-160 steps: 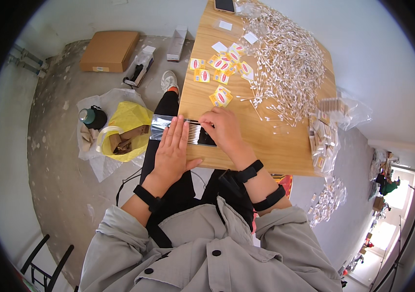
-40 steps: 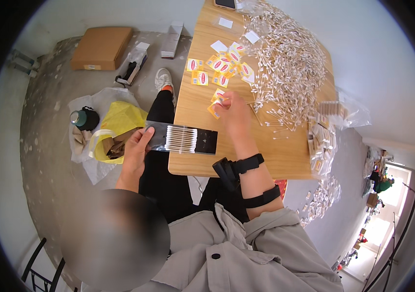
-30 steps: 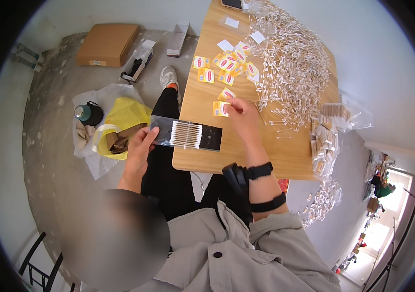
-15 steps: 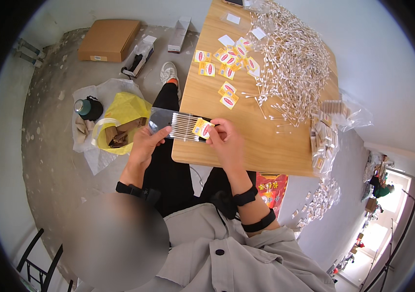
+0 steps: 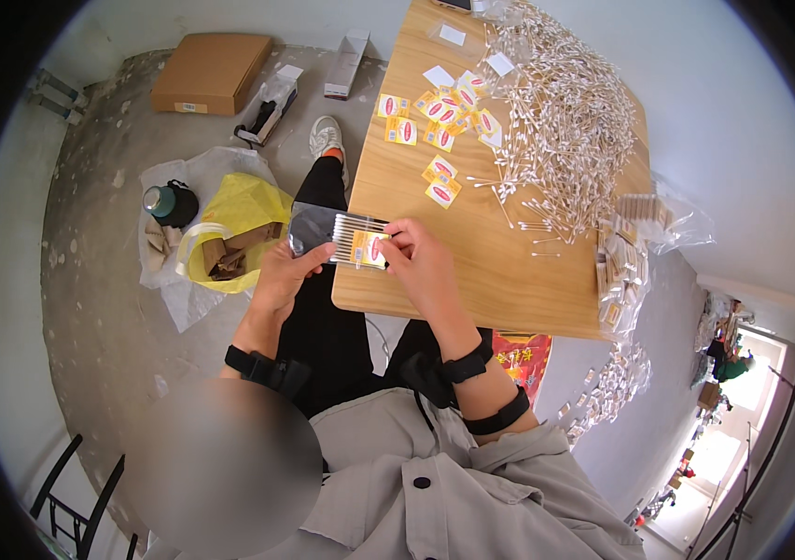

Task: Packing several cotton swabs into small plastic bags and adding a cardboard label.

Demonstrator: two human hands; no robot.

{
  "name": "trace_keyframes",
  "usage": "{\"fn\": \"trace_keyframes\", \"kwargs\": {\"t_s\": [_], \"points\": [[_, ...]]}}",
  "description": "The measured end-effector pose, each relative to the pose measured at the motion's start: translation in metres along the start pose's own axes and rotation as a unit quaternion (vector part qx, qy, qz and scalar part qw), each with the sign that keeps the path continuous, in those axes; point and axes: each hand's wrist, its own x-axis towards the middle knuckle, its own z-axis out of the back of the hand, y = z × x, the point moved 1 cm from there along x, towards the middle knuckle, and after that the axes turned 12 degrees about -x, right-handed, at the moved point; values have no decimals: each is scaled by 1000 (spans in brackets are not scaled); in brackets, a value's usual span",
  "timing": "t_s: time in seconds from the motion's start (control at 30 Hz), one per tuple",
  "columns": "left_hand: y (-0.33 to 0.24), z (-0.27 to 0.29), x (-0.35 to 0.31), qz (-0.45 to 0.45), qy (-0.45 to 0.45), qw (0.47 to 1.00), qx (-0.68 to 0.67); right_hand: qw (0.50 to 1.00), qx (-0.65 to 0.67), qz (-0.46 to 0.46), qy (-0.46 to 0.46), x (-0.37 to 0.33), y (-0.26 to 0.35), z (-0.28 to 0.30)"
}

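Observation:
My left hand (image 5: 285, 276) is closed on a clear plastic bag (image 5: 310, 229), its thumb lying over the film. Inside the bag is a neat row of cotton swabs (image 5: 345, 233) with white tips. At the bag's right end a yellow and white label card (image 5: 369, 248) lies over the swabs, and my right hand (image 5: 424, 266) pinches it between thumb and fingers. Whether the card sits wholly within the film is hard to see. Both hands are above the near left corner of the wooden table (image 5: 500, 289).
A big heap of loose cotton swabs (image 5: 565, 121) covers the table's far right. Left of it lie scattered label cards (image 5: 442, 112). Filled packs (image 5: 620, 266) hang at the right edge. On the floor are a yellow bag (image 5: 253, 210), a flask (image 5: 166, 203) and a cardboard box (image 5: 213, 73).
The label card has moved left and a little down, further over the row of swabs. My right hand has shifted left with it; my left hand keeps hold of the bag.

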Motion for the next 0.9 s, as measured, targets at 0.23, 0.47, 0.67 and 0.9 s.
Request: {"fn": "trace_keyframes", "kwargs": {"t_s": [0.23, 0.47, 0.67, 0.9], "points": [[-3, -4, -1, -1, 0, 1000, -12, 999, -8, -37, -2, 6, 10, -9], [1, 4, 2, 11, 11, 1000, -11, 997, 5, 3, -74, -11, -9, -4], [-4, -2, -2, 19, -3, 999, -25, 999, -18, 25, -43, -13, -10, -1], [2, 13, 19, -11, -31, 997, -75, 977, 111, 26, -180, -14, 2, -12]]}}
